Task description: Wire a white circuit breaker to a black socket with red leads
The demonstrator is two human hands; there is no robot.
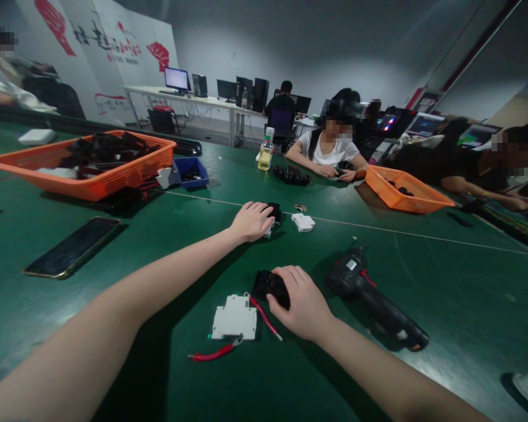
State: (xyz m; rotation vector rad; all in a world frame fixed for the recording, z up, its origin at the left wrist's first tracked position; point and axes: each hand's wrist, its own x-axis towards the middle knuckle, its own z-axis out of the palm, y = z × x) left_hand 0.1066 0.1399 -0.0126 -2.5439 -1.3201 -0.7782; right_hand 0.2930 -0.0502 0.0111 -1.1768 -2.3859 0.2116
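Note:
My left hand (253, 221) reaches forward and rests over a black piece (273, 211), with a bit of white showing under its fingers; its grip is partly hidden. Closer to me, my right hand (301, 299) is closed around a black block-shaped part (267, 286). Just left of that part lies a white circuit breaker (234, 317), flat on the green table. Two short red wires are with it: one red wire (266, 317) on its right side, another red wire (215, 353) at its lower edge. A smaller white breaker (303, 222) sits right of my left hand.
A black power screwdriver (374, 299) lies to the right, a phone (73, 247) to the left. Farther back stand an orange basket (136, 170) of black parts, a blue bin (190, 173), a bottle (266, 151) and another orange basket (405, 190). A person (330, 146) sits opposite.

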